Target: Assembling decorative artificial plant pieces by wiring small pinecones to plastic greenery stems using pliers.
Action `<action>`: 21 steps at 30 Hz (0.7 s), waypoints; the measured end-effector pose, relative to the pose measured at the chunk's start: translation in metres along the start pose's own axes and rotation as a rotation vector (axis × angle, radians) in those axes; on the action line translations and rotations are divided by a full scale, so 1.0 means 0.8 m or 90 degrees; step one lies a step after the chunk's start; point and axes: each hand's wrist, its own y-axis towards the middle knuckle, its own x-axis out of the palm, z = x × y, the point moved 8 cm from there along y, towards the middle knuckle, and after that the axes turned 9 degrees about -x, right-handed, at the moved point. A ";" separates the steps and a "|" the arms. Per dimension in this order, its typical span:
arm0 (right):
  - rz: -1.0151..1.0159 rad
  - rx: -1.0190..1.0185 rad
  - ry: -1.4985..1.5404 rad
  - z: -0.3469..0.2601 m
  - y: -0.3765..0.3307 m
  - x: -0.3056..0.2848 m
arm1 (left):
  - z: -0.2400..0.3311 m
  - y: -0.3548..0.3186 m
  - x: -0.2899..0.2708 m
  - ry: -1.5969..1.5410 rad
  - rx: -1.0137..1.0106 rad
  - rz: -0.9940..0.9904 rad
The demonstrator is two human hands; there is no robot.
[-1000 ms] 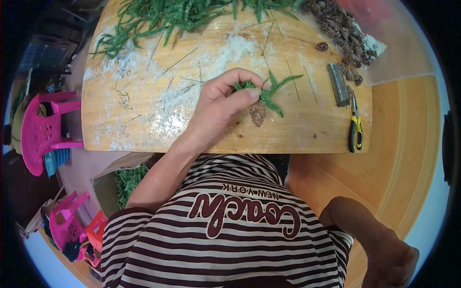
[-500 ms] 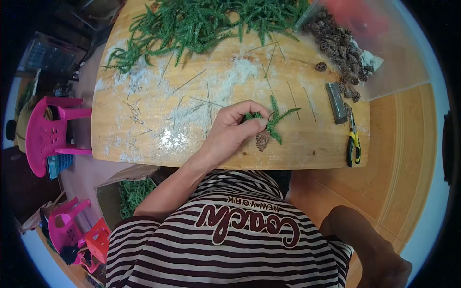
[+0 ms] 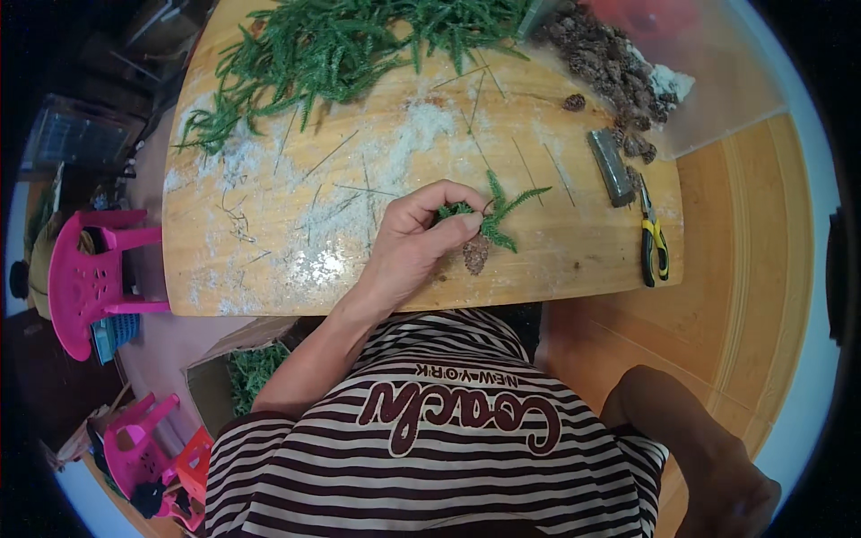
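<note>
My left hand (image 3: 421,229) is closed over the table, its thumb and forefinger pinching a small green artificial pine sprig (image 3: 504,215). A brown pine cone (image 3: 476,255) hangs just below the fingertips, next to the sprig. A thin dark stem or wire loops at the pinch. My right arm (image 3: 668,408) is bent off to the right side, away from the table. At its end my right hand (image 3: 740,498) lies in shade near the picture's rim, and its fingers cannot be made out.
Green sprigs (image 3: 314,54) heap at the far side of the wooden table (image 3: 404,291). Pine cones (image 3: 596,54) spill from a clear bin (image 3: 722,108). Thin wires (image 3: 332,154) and white powder lie scattered. Yellow-black pliers (image 3: 654,247) and a grey block (image 3: 610,168) sit at right.
The whole view has shifted a little, with the table appearing farther left and higher. My left hand keeps its pinch on the sprig, in nearly the same place over the table.
</note>
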 end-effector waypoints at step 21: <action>-0.651 0.752 -0.542 0.150 -0.366 -0.034 | 0.016 0.013 -0.012 0.058 0.080 0.071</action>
